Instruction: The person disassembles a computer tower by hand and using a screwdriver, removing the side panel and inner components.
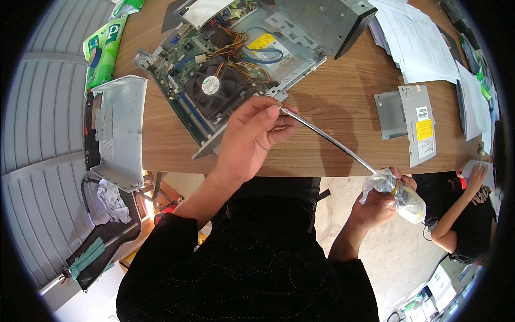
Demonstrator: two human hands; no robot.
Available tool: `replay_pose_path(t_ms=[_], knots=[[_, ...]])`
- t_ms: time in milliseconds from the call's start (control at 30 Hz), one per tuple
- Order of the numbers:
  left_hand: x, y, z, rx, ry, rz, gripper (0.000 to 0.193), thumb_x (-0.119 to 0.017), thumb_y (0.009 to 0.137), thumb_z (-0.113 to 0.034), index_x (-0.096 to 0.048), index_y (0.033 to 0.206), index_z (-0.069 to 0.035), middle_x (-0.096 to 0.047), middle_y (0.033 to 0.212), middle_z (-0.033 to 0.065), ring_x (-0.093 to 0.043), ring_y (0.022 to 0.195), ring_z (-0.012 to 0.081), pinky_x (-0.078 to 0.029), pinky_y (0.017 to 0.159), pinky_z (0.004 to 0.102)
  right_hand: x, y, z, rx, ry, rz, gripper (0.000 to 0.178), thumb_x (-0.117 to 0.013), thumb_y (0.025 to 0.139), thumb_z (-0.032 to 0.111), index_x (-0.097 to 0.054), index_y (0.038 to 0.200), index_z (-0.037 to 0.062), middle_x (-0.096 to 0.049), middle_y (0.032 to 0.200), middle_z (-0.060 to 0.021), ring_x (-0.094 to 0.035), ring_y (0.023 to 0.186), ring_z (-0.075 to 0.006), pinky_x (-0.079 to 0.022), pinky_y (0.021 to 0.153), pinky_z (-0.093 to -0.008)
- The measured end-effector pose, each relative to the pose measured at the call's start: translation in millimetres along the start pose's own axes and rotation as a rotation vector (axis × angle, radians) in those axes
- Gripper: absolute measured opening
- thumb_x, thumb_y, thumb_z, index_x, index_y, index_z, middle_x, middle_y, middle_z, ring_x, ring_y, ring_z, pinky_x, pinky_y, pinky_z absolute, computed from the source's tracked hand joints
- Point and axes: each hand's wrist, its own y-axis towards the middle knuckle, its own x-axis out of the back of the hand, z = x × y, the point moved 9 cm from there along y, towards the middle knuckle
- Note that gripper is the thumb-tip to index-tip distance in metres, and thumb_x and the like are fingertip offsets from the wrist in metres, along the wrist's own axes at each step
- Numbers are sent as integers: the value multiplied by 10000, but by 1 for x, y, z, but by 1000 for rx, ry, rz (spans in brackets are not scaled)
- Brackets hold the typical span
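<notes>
A long screwdriver (pixel 332 140) slants across the front of the table, its steel shaft bare and its handle (pixel 410 206) wrapped in clear plastic. My right hand (pixel 375 209) is closed around that wrapped handle, beyond the table's front edge. With thumb and fingers, my left hand (pixel 252 137) pinches the tip end; whether a small screw sits there is too small to tell. Just beyond my left hand lies an opened computer case (pixel 289 80), showing a green circuit board (pixel 174 75), a black fan (pixel 217 86) and bundled coloured cables (pixel 230 45).
A bent metal bracket plate (pixel 418 123) with labels lies on the wooden table (pixel 322 158) at right, near stacked papers (pixel 418 48). At left stand a white metal cover (pixel 123 134) and a green packet (pixel 107 51). Another person's arm (pixel 456 214) shows at far right.
</notes>
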Motion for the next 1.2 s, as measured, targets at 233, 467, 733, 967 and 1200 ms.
replay_pose_path(t_ms=[233,467,733,967,1200], knots=[[-1,4,11,50,21,5,130,-540,912,-104,-553,1020,-32,-611,1036,170,-621,958,234,-527,820,314,4,0,-4,-121,-146,-190,687,-759,716,416,-384,1158,46,-496,1035,-93,-558,1012,-239,-472,876,-368],[-6,22,25,53,-91,-91,140,-493,940,-137,-541,1038,-48,-598,1074,139,-602,974,225,-516,850,315,4,-25,-11,-78,-198,-168,677,-732,735,453,-367,1138,50,-541,1066,-149,-533,1044,-269,-423,918,-406],[-4,67,50,68,-42,-158,141,-531,928,-169,-534,995,-45,-603,1006,99,-593,969,223,-497,883,324,10,-6,-14,-302,115,31,954,-516,769,687,-234,1366,-1,-518,1142,-210,-569,1000,-317,-522,776,-412],[-10,82,58,67,39,-175,143,-527,927,-154,-523,1007,-36,-595,995,96,-589,973,231,-491,899,344,47,1,1,-167,-477,203,550,-696,747,285,-435,1116,-28,-521,1005,-142,-615,848,-237,-518,666,-314],[-8,100,60,41,144,-197,165,-515,921,-117,-499,1049,-15,-576,1079,143,-573,1031,270,-468,950,377,15,6,-13,-318,-592,186,398,-566,849,169,-496,1162,-67,-639,924,-178,-651,655,-184,-517,591,-262]])
